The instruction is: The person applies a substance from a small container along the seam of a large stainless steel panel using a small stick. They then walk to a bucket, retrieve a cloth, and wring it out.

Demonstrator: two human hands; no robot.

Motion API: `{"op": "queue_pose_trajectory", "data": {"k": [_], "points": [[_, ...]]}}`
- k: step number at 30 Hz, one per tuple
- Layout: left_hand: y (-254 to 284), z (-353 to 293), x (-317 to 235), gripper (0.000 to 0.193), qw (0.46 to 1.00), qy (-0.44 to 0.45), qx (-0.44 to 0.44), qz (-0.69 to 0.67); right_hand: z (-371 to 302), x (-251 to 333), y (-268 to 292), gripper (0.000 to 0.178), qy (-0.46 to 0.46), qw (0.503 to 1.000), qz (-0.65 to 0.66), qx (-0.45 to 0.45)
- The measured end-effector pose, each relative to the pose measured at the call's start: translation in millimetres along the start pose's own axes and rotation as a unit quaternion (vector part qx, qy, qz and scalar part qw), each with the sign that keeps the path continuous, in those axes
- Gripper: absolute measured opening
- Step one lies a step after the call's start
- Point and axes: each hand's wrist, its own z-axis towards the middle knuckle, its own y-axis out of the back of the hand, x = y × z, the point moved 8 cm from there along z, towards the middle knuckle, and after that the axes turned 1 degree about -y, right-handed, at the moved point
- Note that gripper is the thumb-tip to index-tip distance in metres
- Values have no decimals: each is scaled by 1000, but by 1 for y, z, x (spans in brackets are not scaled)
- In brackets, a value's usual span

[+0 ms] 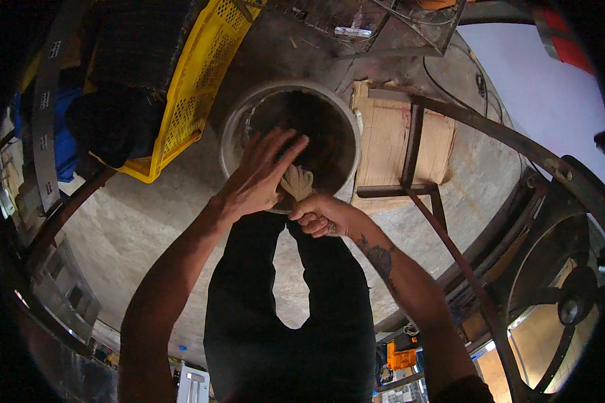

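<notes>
A beige, crumpled, cloth-like piece point(297, 183) sits between my hands, over the near rim of a round grey tub point(355, 138). My right hand point(321, 213) is closed around the lower end of this piece, its fingers curled in. Just left of it, my left hand point(263, 171) is raised over the tub with its fingers stretched out and apart. It is close beside the beige piece; whether its thumb side touches the piece I cannot tell. The tub's inside is dark, so its contents cannot be made out. It stands on the floor just beyond my knees.
A yellow perforated crate point(193, 87) stands to the left, with a black bundle point(114, 127) beside it. Right of the tub, flat cardboard point(383, 154) lies under a rusty metal frame point(415, 141). A dark wheel point(577, 295) is farther right; a pale panel point(531, 74) is at upper right.
</notes>
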Motion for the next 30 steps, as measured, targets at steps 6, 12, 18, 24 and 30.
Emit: {"op": "queue_pose_trajectory", "data": {"k": [6,12,18,24,30], "points": [[-5,-11,-26,104,986,-149,66,-21,-26,2,-85,23,12,967,119,225],[6,13,-45,65,963,-159,207,69,-23,0,-88,16,6,977,58,203],[-17,4,-9,20,968,24,199,152,-8,47,-33,24,124,883,-401,-211],[-50,-6,19,16,971,134,173,-94,-25,86,-33,51,239,542,-714,-372],[-80,-32,23,21,825,323,147,-439,-24,88,-31,61,297,478,-752,-344]]}}
